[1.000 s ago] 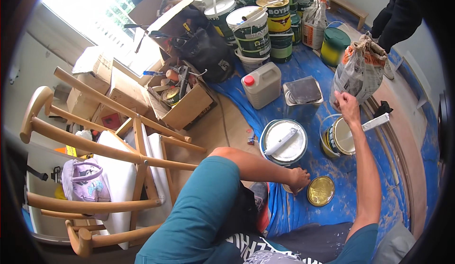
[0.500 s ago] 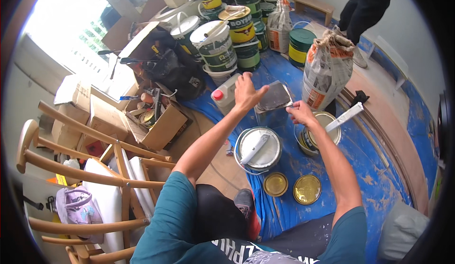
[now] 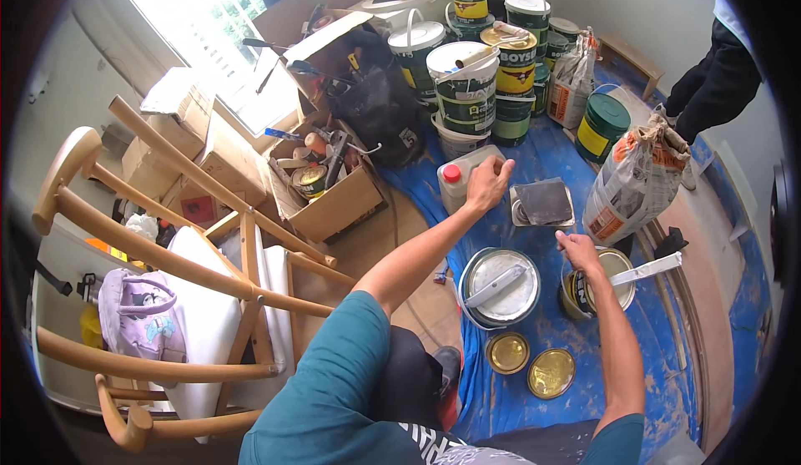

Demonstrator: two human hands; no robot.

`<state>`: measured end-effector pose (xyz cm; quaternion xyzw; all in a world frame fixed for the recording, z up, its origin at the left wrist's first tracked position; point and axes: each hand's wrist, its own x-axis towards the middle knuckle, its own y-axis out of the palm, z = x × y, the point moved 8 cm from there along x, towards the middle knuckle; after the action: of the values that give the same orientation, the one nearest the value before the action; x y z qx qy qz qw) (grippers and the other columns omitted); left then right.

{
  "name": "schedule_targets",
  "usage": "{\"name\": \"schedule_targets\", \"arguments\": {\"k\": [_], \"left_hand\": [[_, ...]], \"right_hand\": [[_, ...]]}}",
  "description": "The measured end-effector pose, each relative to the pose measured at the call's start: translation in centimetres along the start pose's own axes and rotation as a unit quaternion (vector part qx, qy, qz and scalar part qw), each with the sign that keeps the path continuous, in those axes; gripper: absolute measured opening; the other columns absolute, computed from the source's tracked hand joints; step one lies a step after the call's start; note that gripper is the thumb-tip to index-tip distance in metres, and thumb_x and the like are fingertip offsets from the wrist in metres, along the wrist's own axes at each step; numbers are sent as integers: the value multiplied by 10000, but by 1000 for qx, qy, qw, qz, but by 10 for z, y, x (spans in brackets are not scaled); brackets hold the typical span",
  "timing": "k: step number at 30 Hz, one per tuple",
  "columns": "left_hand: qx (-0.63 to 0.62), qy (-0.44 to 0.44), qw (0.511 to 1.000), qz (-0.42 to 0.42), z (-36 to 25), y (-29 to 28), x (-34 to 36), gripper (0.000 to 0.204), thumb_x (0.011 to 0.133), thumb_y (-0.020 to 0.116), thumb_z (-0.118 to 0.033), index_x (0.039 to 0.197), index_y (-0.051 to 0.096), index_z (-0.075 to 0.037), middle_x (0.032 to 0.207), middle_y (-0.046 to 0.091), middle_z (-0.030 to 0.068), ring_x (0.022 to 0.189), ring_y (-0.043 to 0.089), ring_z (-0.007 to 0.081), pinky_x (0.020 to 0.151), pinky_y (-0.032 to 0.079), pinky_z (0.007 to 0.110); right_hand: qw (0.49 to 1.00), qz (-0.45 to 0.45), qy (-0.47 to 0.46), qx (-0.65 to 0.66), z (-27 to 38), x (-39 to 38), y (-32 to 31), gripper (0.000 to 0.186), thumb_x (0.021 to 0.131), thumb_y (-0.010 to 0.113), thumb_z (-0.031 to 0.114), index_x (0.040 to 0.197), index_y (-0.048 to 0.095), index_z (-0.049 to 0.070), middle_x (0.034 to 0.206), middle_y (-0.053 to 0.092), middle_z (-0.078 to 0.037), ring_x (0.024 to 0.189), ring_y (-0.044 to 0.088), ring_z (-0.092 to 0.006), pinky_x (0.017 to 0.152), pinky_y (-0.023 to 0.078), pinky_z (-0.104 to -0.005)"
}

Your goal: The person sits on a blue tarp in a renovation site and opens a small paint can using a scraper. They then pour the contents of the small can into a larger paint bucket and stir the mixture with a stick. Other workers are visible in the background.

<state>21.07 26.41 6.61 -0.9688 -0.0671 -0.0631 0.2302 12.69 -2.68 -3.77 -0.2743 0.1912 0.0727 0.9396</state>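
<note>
The bare left hand [image 3: 489,186] is bending its fingers partway and covering part of a greyish plastic jug [image 3: 455,194] with a red cap [image 3: 451,173], which is standing at its nine o'clock; I cannot tell whether it is gripping the jug.

The bare right hand [image 3: 580,253] is holding thumb and fingers narrowly together; whether they are pinching anything, I cannot tell. At its eleven o'clock, a dark square pad [image 3: 544,202] is lying on a shallow pale tray. At its one o'clock, a whitish sack with orange print [image 3: 630,188] is standing. At its five o'clock, an open metal can [image 3: 576,300] is bearing a long pale stick [image 3: 647,270]. At its eight o'clock, a white-topped round bucket [image 3: 519,300] is standing on blue plastic sheeting [image 3: 613,394].
</note>
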Motion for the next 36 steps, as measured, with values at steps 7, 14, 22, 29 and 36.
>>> {"name": "schedule_targets", "arguments": {"k": [7,14,22,29,36], "left_hand": [[66,65,991,102,11,38,-14,723,776,886,-463,1231,676,58,1201,697,247,1110,691,325,967,537,407],[70,115,989,57,-12,40,-13,514,734,930,-298,1062,721,36,866,740,153,835,730,247,807,572,381],[-342,-131,910,192,-40,69,-57,345,917,782,-59,1096,491,-15,1042,629,85,929,680,161,753,676,346],[-375,-160,900,151,-67,77,-71,802,895,795,-473,1381,406,33,1250,550,180,1091,612,234,900,571,405],[-354,-328,853,199,-62,115,-84,837,828,768,-677,1367,555,-73,1335,606,154,1259,594,300,1097,434,541]], "right_hand": [[991,35,4,126,13,-10,15,311,999,639,369,994,699,65,789,704,-31,624,575,-102,556,451,-273],[961,69,30,265,30,-24,25,399,1044,607,382,1273,614,55,1187,717,-103,1003,665,-174,830,568,-332],[914,-5,-23,405,58,-33,11,473,1034,640,373,1327,540,16,1253,661,-116,1055,658,-201,864,552,-365],[919,-127,-132,349,78,-56,-45,550,1019,680,288,1515,509,124,1066,685,-11,873,630,-94,725,536,-272],[894,-310,-324,-6,114,-126,-80,331,990,654,148,1311,653,69,1165,733,-181,1008,725,-318,880,563,-398]]}}
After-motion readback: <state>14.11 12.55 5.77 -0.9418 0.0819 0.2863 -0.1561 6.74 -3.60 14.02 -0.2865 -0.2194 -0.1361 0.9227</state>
